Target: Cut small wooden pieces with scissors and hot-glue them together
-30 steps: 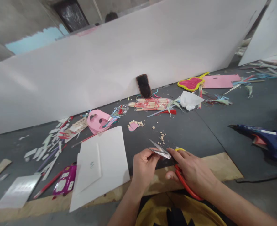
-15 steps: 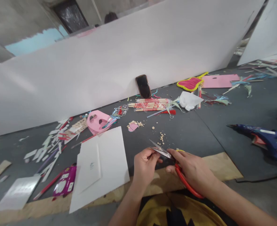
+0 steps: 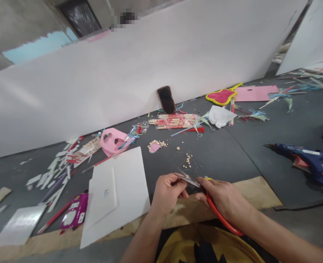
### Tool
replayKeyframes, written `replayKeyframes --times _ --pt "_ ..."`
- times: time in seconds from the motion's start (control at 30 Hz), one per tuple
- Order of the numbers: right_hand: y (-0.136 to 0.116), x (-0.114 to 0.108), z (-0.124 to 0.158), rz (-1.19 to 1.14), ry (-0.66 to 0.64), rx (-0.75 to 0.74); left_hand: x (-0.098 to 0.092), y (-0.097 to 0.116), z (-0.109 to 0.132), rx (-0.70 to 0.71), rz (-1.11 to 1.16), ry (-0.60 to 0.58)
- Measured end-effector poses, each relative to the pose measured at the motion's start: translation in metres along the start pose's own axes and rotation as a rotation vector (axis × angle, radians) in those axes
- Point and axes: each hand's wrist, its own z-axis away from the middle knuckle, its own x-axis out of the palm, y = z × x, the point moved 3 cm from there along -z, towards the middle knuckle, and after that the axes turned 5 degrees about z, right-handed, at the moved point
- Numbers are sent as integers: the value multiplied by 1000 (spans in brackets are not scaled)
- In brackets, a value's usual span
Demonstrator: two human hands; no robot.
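My right hand (image 3: pixel 221 195) is wrapped round the red handles of a pair of scissors (image 3: pixel 223 218). The blades point left and stand slightly apart, reaching over to my left hand (image 3: pixel 168 190). My left thumb and fingers pinch something too small to make out, close beside the blade tips. Just beyond the blades, small pale beige bits (image 3: pixel 188 160) lie scattered on the dark table. Farther back, a pink paper heart (image 3: pixel 154 147) has more of these bits heaped along its edge.
White sheets (image 3: pixel 131 182) lie left of my hands, beside a purple packet (image 3: pixel 78 210). A blue glue gun (image 3: pixel 304 155) rests at the right with its cord. At the back are a phone (image 3: pixel 167 99) leaning on the white partition, bundled sticks (image 3: pixel 176 121) and a pink cutout (image 3: pixel 113 141).
The scissors' handles have shifted slightly down and right, and the blades have swung a little closer to level. My left hand has moved slightly left, still pinching.
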Motion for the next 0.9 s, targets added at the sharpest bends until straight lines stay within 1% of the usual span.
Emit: replayKeyframes --times 0.1,0.27,0.37,0.4,0.47,0.63,0.7,0.8,0.9 --pt "1 -1 -3 -7 -58 42 2 -2 0 19 -49 62" --pt "1 -4 -4 4 -41 105 4 -2 2 178 -205 154" --pt "0 -5 -4 9 -21 97 4 -1 4 212 -225 183" --pt "0 -6 -4 8 -6 87 3 0 4 202 -203 180" --pt "-1 -8 -3 0 15 64 3 2 4 156 -133 137" --pt "-1 -8 0 -46 14 9 1 5 3 37 18 -64" --pt "-1 -7 1 -78 -2 -5 0 4 2 19 50 -108" --pt "-2 -8 0 -107 -20 -5 2 3 2 23 43 -109" --pt "-2 -8 -1 -98 -46 32 5 3 2 35 -19 -40"
